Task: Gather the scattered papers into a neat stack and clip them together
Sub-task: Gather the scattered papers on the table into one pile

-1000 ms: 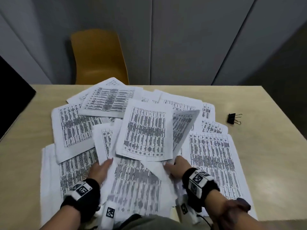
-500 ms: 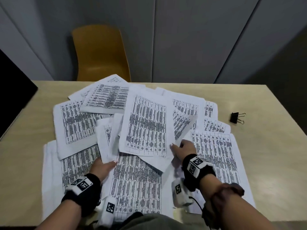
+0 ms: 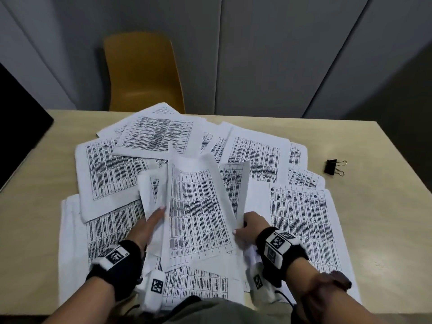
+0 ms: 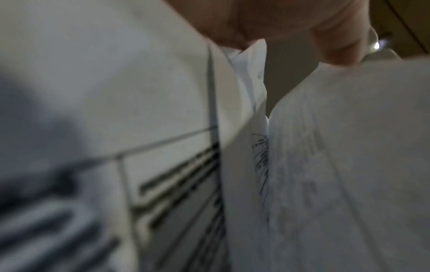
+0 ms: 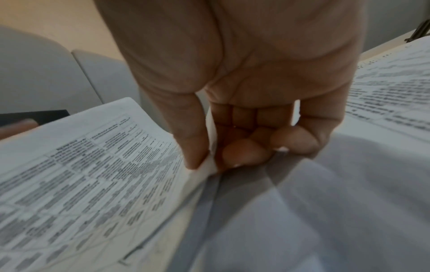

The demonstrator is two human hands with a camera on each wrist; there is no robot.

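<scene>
Printed white papers [image 3: 301, 218] lie scattered and overlapping across the beige table [image 3: 385, 206]. In the middle, a few sheets [image 3: 196, 206] stand raised and curled between my hands. My right hand [image 3: 247, 226] pinches their right edge; the right wrist view shows its thumb and curled fingers [image 5: 244, 152] on the held sheets [image 5: 93, 174]. My left hand [image 3: 152, 220] lies with straight fingers against the left side of the raised sheets; the left wrist view is blurred, with paper [image 4: 349, 165] up against the hand [image 4: 279, 22]. A black binder clip [image 3: 334, 167] sits on the table at the right, apart from both hands.
A yellow chair [image 3: 142, 73] stands behind the table's far edge. A dark panel [image 3: 18, 127] juts in at the far left. Bare tabletop shows along the right side around the clip and at the left front corner.
My right hand has come back toward me and now pinches the sheets' right edge. The top sheets, flat before, are raised and curled between both hands. My left hand shifted slightly forward.
</scene>
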